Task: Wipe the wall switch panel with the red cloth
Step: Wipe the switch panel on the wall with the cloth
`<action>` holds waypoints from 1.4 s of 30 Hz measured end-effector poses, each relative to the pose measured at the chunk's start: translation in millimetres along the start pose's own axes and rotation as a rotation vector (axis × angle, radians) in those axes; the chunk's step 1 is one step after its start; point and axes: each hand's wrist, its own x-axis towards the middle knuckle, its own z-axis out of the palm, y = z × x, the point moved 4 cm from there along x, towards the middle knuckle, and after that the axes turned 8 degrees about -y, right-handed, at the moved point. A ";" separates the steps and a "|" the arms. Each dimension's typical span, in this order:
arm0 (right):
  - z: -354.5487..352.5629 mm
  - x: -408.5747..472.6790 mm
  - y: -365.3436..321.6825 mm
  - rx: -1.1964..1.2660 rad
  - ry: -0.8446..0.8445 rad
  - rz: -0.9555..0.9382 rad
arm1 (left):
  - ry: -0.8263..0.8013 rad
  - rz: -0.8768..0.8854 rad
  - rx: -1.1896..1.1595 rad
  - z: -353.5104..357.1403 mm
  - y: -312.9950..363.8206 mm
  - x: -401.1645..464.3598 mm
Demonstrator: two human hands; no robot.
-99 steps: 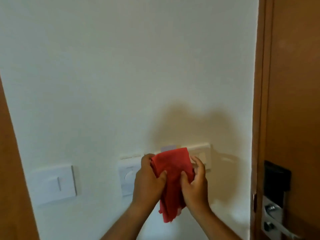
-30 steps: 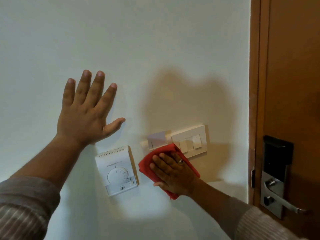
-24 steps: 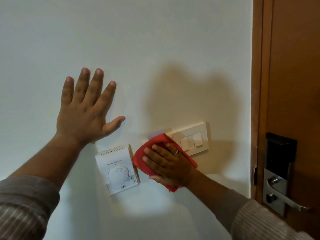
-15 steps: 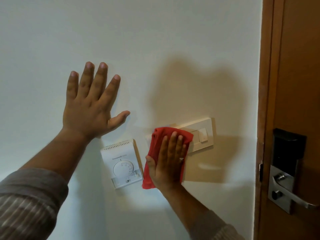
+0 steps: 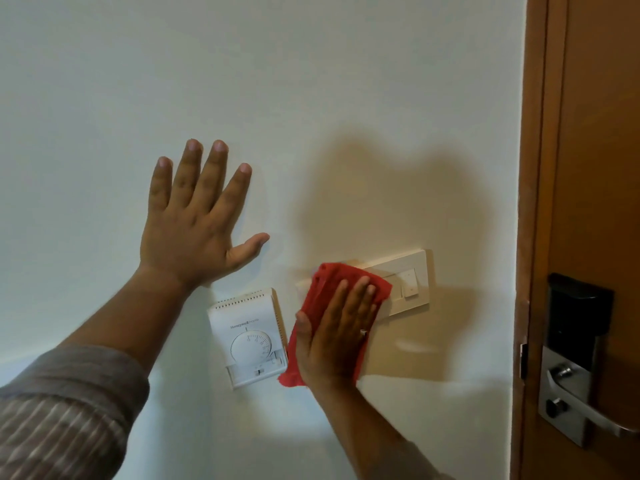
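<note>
A cream wall switch panel (image 5: 410, 282) is mounted on the white wall, right of centre. The red cloth (image 5: 329, 285) lies flat over its left half, with only the right end and its rocker switches showing. My right hand (image 5: 337, 341) presses the cloth against the wall with its palm, fingers pointing up and close together. My left hand (image 5: 195, 220) rests flat on the bare wall up and to the left, fingers spread, holding nothing.
A white dial thermostat (image 5: 247, 337) sits just left of the cloth, nearly touching it. A brown wooden door (image 5: 595, 168) with its frame stands at the right, carrying a black and silver electronic lock with a lever handle (image 5: 571, 368).
My right hand turned from fingers pointing left to fingers pointing up and slid the cloth up onto the panel's left part. My left hand stayed flat on the wall.
</note>
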 end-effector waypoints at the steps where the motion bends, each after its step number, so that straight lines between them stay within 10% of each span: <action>1: -0.4 1.6 -6.1 0.054 0.008 0.098 | -0.003 0.000 -0.002 0.3 0.1 -0.2; 5: 5.1 -2.9 -4.0 0.026 -0.039 0.116 | -0.015 -0.002 -0.012 0.6 -0.9 -0.7; 15: -12.3 14.9 73.6 -0.367 -0.184 -1.161 | -0.003 0.017 -0.028 -1.8 0.9 -1.4; 20: -10.4 15.5 72.1 -0.319 -0.144 -1.126 | -0.011 0.016 -0.041 -3.2 1.2 -1.0; 29: 2.4 0.4 38.8 -0.160 -0.063 -0.279 | 0.001 0.011 -0.035 -0.6 1.5 -1.6; 38: -16.3 35.6 85.4 -0.384 -0.308 -1.376 | 0.008 0.012 -0.014 -1.2 1.4 -1.2; 42: -19.0 30.9 81.3 -0.308 -0.207 -1.100 | 0.003 0.009 -0.015 -0.1 -6.0 -4.9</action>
